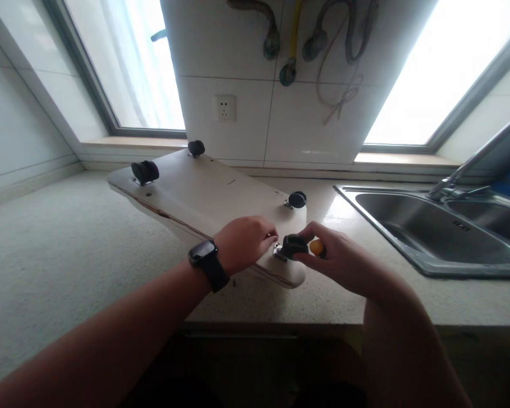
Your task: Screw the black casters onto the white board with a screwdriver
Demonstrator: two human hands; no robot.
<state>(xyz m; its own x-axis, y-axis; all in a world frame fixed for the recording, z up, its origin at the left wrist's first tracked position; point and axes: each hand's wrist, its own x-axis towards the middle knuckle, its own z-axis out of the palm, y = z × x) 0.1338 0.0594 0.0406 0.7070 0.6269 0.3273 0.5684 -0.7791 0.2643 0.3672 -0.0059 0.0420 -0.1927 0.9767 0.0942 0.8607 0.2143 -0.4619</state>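
Observation:
A pale board (195, 190) lies on the counter with caster wheels fixed near its corners. My right hand (338, 255) has its thumb and fingers around the black caster wheel (295, 246) at the near right corner. A rounded orange end of an object (317, 247), perhaps a handle, shows inside that same hand; the rest of it is hidden. Beside the caster's metal plate (279, 253), my left hand (250, 241) has its fingers pinched together, low over the board. What they hold, if anything, is too small to tell. A black watch (208, 260) is on the left wrist.
Other casters stand at the right (297, 199), far (196, 148) and left (145, 171) corners. A steel sink (433, 226) with a faucet (446, 184) is set into the counter (59, 255) on the right. Behind are a tiled wall, a socket (225, 108) and hoses.

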